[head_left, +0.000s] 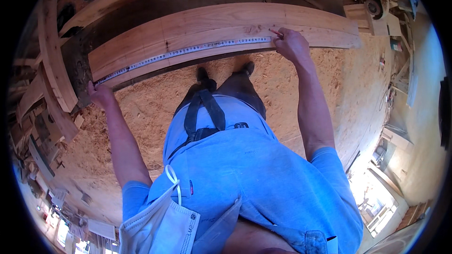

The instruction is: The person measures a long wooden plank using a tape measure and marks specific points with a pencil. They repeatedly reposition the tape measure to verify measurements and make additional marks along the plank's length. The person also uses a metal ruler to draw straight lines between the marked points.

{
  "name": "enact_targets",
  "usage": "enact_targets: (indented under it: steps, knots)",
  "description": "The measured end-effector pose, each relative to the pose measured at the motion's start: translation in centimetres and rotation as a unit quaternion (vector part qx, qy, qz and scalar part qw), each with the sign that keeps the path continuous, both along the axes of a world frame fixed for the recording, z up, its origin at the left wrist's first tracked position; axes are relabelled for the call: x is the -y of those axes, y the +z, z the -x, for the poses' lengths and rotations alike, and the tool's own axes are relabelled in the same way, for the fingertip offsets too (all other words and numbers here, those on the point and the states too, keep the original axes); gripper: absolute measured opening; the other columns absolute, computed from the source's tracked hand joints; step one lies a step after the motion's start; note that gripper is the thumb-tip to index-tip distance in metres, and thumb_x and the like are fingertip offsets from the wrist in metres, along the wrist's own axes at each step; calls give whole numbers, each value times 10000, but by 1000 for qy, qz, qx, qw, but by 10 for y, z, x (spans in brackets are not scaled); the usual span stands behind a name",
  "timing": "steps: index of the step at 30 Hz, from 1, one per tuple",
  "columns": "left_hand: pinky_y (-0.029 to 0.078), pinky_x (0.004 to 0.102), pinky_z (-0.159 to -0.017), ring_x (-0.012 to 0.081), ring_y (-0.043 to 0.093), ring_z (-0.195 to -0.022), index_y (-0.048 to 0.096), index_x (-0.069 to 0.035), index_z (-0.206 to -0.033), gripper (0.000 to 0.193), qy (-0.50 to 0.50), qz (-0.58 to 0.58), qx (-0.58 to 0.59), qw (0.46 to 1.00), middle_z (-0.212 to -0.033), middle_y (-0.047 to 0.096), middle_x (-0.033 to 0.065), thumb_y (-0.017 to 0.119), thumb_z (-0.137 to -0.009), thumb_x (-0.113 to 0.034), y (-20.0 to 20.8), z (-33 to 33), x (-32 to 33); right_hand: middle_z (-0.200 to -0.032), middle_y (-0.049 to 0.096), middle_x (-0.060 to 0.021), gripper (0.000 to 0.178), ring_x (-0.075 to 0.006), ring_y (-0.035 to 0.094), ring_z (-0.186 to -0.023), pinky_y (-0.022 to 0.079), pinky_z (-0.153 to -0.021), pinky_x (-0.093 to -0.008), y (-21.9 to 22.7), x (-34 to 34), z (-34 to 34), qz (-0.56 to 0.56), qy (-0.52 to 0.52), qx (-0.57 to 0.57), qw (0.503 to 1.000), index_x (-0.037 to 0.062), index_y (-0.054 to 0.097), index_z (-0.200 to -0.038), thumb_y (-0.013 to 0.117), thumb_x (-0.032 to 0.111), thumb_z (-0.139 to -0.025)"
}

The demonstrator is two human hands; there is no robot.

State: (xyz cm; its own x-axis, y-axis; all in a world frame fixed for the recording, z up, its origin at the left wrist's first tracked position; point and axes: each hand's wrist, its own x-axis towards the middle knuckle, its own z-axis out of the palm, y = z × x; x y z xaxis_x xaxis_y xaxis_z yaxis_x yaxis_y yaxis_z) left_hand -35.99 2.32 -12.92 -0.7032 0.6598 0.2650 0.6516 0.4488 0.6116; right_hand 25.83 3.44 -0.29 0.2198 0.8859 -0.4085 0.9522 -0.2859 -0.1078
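A long pale wooden board (207, 21) lies crosswise in front of me. A white tape measure (188, 50) with dark markings stretches along its near side, between my two hands. At the board's left end, the fingers of my left hand (100, 96) are closed on one end of the tape. My right hand (293, 47) is closed near the tape's other end, toward the right part of the board. A thin red pencil (277, 32) sticks out of its fingers to the left. My right palm is hidden, so whether a tape case sits inside it cannot be made out.
Sawdust-like litter covers the brown floor (146, 122) around my feet. Loose planks (55, 61) are piled at the left. More timber (110, 2) lies beyond the board. Wheels (372, 7) stand at the far right. A white face mask (157, 226) hangs before my chest.
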Motion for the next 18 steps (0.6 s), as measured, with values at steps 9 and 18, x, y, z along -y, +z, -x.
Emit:
enact_targets:
  steps: [9, 18]
  knots:
    - [347, 493, -1084, 360, 559, -1217, 665, -35, -1212, 390, -238, -99, -269, 928, -1225, 662, 164, 654, -849, -175, 30, -120, -19, -1041, 731, -188, 341, -380, 690, -996, 542, -863, -487, -5, -5, -7, 19, -12, -23, 999, 114, 727, -1087, 620, 330, -847]
    - [243, 561, -1169, 290, 545, -1240, 669, -105, -1172, 294, -341, -69, -192, 918, -1205, 662, 73, 639, -888, -176, 49, -205, -29, -1028, 728, -197, 333, -386, 688, -989, 541, -862, -486, -5, -6, -11, 17, 25, -21, 999, 107, 729, -1065, 621, 326, -840]
